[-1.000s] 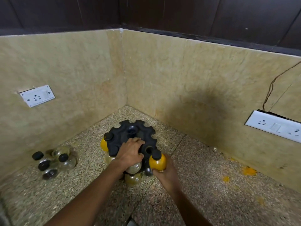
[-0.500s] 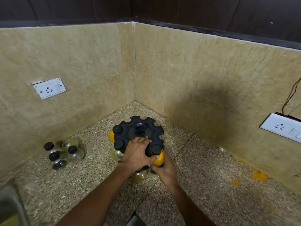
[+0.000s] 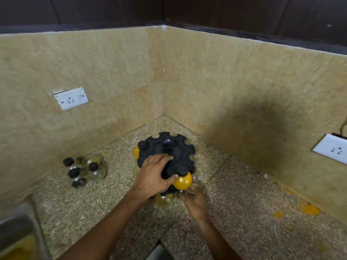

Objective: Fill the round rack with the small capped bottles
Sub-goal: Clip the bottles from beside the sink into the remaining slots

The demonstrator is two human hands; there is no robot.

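Two bare forearms are reaching forward from the lower edge of the view over the speckled table (image 3: 253, 212). The right hand (image 3: 195, 200) is lying just below and in front of the round rack (image 3: 170, 155), palm turned toward it; it is motion-blurred, so whether its fingers are apart or curled cannot be told, and no hold on any object is visible. The left hand (image 3: 155, 176) is resting palm-down on the near top of the rack, its fingers (image 3: 165, 158) spread slightly across the black disc and its thumb touching the yellow bottle (image 3: 182, 180). That bottle is hanging by its black cap in a near-edge slot. A second yellow bottle (image 3: 136, 152) is sitting in a slot on the left side, and clear bottles are visible on the tier beneath. To the left, well apart from the rack, a cluster of loose capped bottles (image 3: 84, 170) is lying on the table near the wall. A white socket (image 3: 71, 98) is mounted on the left wall.
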